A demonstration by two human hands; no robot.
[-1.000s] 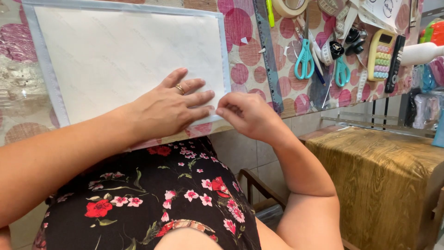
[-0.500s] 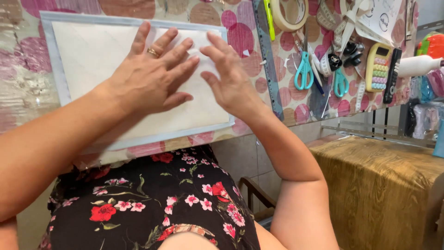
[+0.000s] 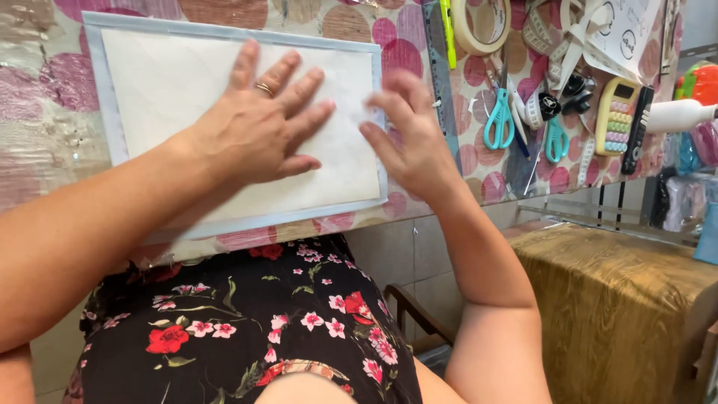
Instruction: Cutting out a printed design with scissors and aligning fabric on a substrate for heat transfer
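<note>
Two scissors [image 3: 499,118], one calculator [image 3: 616,116], one tape roll [image 3: 481,26].

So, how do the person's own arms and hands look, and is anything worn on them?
Both forearms are bare, with no sleeves, watch or bracelet in view. The left hand wears a thin gold-coloured ring on one finger. The right hand shows no ring. Neither hand is gloved.

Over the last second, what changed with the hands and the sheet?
Both hands left the sheet's near right corner, where their fingers were bunched, and moved up. The left hand now lies flat with spread fingers on the white sheet; the right hand is open at its right edge, blurred. Nothing is gripped. The sheet, its pale blue backing, scissors and calculator kept their places.
</note>
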